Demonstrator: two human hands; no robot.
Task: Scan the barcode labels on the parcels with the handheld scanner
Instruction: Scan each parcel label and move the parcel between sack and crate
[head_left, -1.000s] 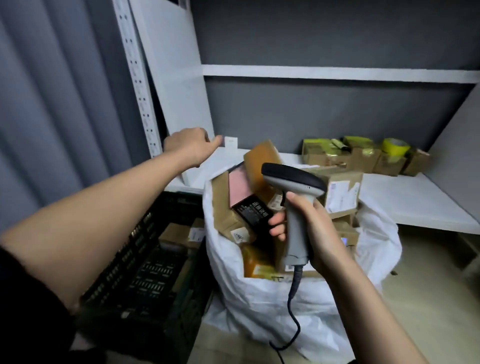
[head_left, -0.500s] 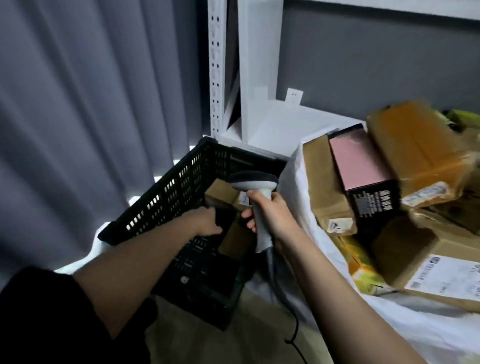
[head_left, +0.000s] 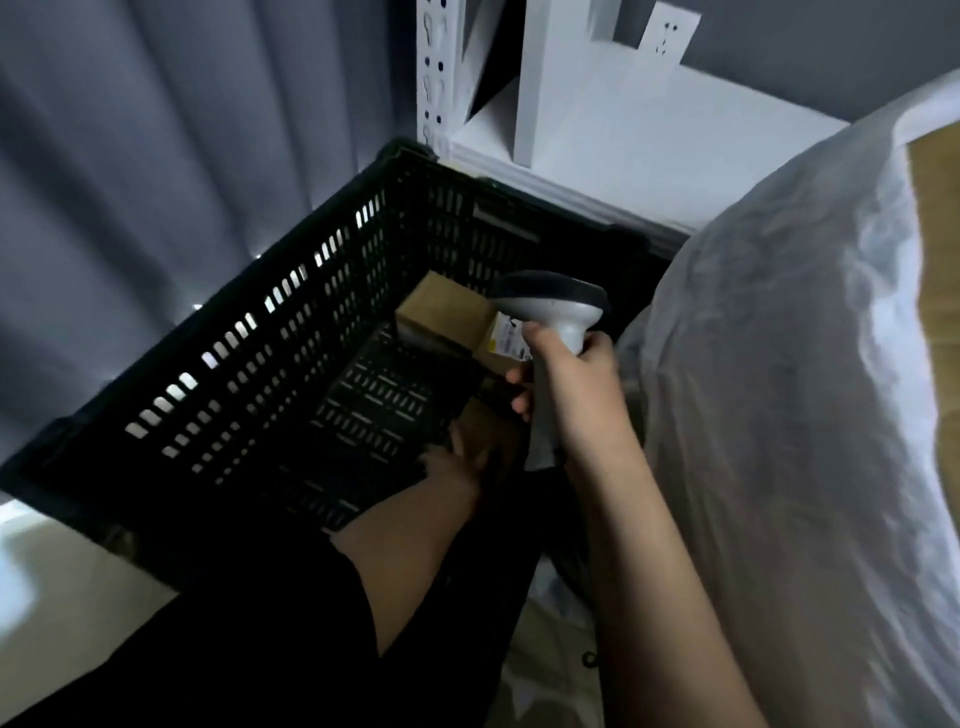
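On the left stands the black perforated plastic crate (head_left: 270, 374), its open top toward me. My left hand (head_left: 467, 457) reaches down into its near right corner, in deep shadow; it seems to touch a dark parcel there, but I cannot tell whether the fingers are curled round it or lie flat. Farther in lies the small brown cardboard parcel (head_left: 441, 317), its long axis running left to right, with a white and yellow barcode label (head_left: 506, 338) on its right end. My right hand (head_left: 576, 395) grips the grey handheld scanner (head_left: 556, 312) by the handle, fingers wrapped round it. The scanner's dark head sits just above and to the right of that label, facing away from me and left, so I judge the label lies almost under the scanning window, and the right hand is the nearer one. The head hides part of the label. On the right, the white woven sack (head_left: 779, 415) bulges, a brown carton in it cut off by the edge.
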